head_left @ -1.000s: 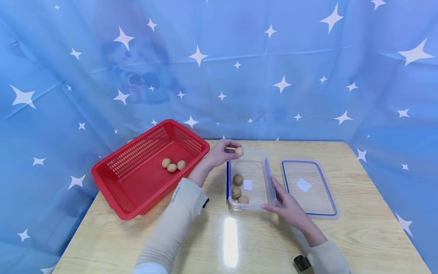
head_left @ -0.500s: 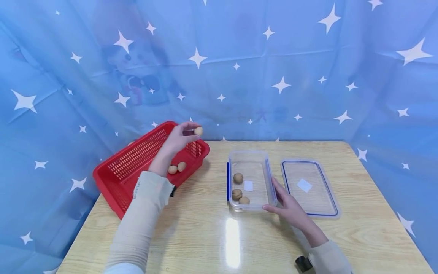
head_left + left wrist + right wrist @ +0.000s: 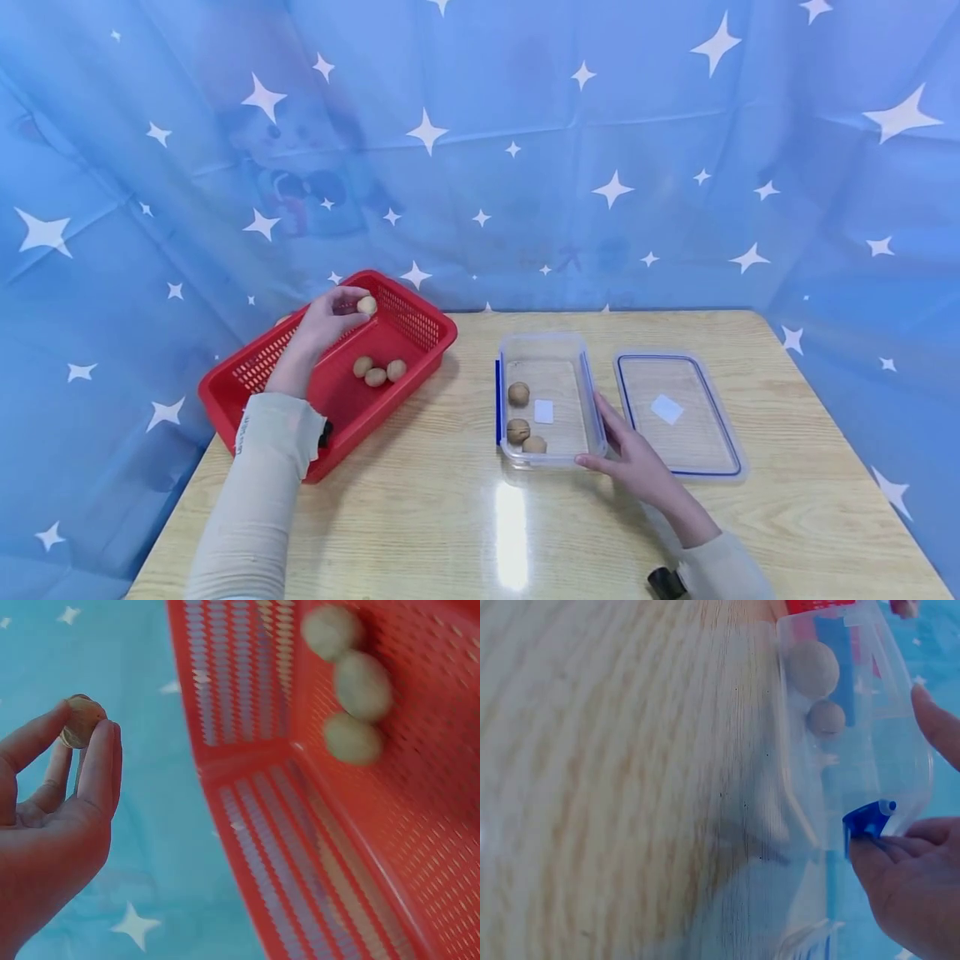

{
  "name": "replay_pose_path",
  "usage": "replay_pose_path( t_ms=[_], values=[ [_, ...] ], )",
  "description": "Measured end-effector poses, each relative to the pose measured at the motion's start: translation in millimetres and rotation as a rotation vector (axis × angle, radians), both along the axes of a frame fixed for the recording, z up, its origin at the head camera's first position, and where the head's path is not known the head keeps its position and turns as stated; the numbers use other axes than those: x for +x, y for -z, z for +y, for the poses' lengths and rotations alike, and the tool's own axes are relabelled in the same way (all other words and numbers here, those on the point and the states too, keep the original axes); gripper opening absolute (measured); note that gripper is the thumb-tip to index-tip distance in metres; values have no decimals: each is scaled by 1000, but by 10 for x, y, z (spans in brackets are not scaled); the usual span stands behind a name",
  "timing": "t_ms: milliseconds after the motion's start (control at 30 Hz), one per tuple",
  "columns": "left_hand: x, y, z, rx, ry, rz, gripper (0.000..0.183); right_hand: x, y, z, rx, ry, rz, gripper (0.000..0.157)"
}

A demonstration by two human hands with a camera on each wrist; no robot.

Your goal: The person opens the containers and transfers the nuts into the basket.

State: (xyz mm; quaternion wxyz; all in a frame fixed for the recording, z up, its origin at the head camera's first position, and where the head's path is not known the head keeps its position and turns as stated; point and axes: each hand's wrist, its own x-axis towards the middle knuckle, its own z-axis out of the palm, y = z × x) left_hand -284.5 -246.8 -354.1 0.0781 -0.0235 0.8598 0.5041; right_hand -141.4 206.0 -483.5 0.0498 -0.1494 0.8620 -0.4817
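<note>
My left hand pinches a walnut between thumb and fingertips, raised over the far side of the red plastic basket. In the left wrist view, the held walnut shows against the backdrop, outside the basket's rim. Three more walnuts lie together on the basket floor. My right hand grips the clear food container at its near right corner, thumb at the front and fingers along the side. A blue latch shows by those fingers. Inside the container are three walnuts along its left side.
The container's clear lid, with a blue seal and a white label, lies flat to the right on the wooden table. A blue curtain with white stars hangs behind the table's back edge.
My left hand, with the walnut still pinched, has moved left from over the container's far end to above the basket. The right hand stays at the container.
</note>
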Motion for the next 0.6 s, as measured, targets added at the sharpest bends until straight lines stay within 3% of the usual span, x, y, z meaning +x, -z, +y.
replay_pose_path(
  t_ms=[200, 333, 600],
  values=[
    [16, 163, -219, -67, -17, -14, 51, -8, -1, -8, -4, 0, 2, 99],
    [39, 271, -327, -57, -22, -62, 54, -3, -5, -12, -3, 5, -5, 99],
    [-22, 556, -458, -76, 35, -78, 48, -3, 17, -7, -4, 15, -3, 98]
  ],
)
